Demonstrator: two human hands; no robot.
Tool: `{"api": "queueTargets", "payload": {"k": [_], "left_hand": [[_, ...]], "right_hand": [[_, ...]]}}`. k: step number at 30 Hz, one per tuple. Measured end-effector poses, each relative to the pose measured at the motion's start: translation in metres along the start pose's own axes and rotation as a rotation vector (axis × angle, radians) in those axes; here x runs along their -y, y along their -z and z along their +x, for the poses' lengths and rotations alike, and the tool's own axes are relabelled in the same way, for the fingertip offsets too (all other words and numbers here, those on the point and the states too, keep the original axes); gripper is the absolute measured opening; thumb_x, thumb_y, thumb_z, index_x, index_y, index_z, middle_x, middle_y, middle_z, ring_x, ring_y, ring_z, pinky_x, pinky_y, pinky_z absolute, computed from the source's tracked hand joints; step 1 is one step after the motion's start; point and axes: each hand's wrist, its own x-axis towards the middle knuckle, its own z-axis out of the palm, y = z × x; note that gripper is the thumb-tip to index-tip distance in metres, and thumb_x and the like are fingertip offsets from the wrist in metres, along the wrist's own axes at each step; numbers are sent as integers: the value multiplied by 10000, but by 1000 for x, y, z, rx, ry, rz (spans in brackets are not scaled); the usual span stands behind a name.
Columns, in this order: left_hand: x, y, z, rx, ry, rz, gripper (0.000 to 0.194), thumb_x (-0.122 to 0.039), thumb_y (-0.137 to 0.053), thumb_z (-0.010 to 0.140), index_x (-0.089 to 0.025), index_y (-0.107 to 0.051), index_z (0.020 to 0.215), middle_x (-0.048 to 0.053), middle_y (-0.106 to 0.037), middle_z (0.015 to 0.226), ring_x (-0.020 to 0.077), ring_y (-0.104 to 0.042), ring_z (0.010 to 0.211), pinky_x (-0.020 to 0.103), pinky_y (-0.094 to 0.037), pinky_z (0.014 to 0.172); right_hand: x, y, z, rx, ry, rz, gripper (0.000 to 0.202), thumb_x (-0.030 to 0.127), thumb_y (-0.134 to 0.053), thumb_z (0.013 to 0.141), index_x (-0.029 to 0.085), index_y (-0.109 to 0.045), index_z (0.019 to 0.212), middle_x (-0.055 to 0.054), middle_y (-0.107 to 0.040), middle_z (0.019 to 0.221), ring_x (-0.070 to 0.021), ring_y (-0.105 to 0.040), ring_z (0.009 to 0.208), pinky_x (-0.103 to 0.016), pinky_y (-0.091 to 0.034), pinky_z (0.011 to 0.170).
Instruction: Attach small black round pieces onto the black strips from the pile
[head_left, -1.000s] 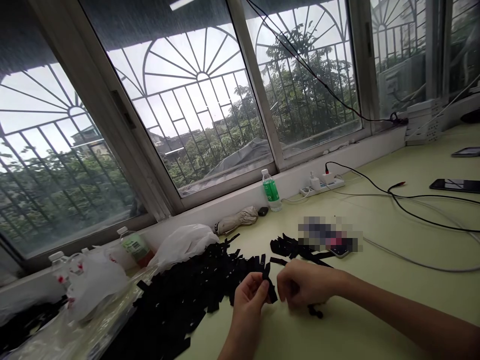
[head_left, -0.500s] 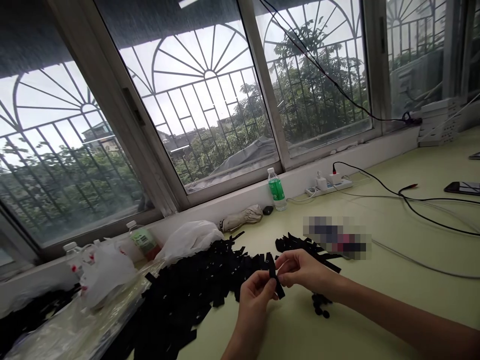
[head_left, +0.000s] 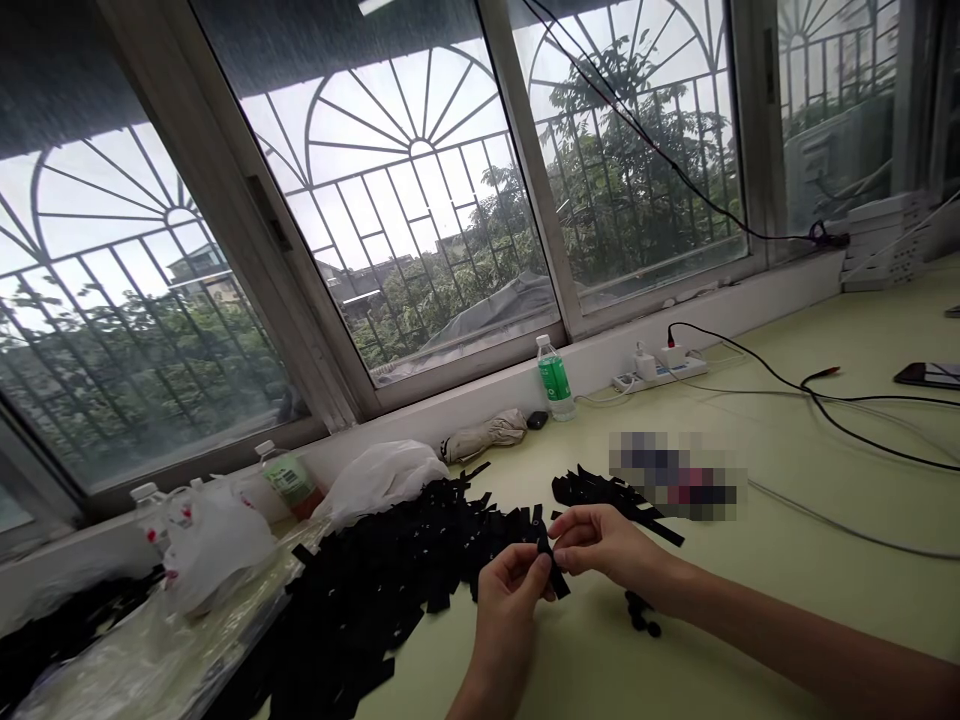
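Table (head_left: 787, 580): bottle (head_left: 283, 478), reddish liquid (head_left: 309, 504); left hand (head_left: 511, 590) pinches strip (head_left: 560, 582).

Your strip (head_left: 559, 582) was plain black, matching that pile of strips (head_left: 375, 600); your counter (head_left: 810, 580) was pale yellow-green, the bottle label (head_left: 553, 380) bright green.

Green-labelled bottle (head_left: 555, 380) near the white windowsill (head_left: 480, 388), power strip (head_left: 675, 374) to its right, dark phone (head_left: 921, 374) farther right.
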Motion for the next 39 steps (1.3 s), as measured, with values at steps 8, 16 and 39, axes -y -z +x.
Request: {"api": "queueTargets", "payload": {"k": [8, 16, 39], "left_hand": [[3, 0, -1, 9, -35, 48, 236, -368, -684, 718, -138, -636, 734, 3, -575, 605, 110, -484, 548, 225, -386, 544], [0, -1, -2, 29, -56, 157, 242, -384, -644, 747, -148, -592, 739, 5, -574, 647, 119, -485, 575, 231, -395, 555], [3, 4, 1, -42, -145, 196, 167, -318, -588, 786, -152, -571, 799, 0, -554, 677, 123, -492, 608, 230, -398, 555]], "right_hand": [[-4, -5, -4, -37, -10, -31, 311, 347, -772, 572, 129, -648, 755, -14, -635, 633, -143, -582, 631, -277, -472, 643], [-7, -6, -3, -75, -37, -31, 305, 307, -802, 513, 129, -644, 702, -5, -615, 592, -129, -553, 581, -263, -461, 593], [0, 11, 10, -144, 137, -316, 149, 256, -610, 669, 134, -663, 736, -26, -630, 615, -144, -561, 581, -254, -441, 561]]}}
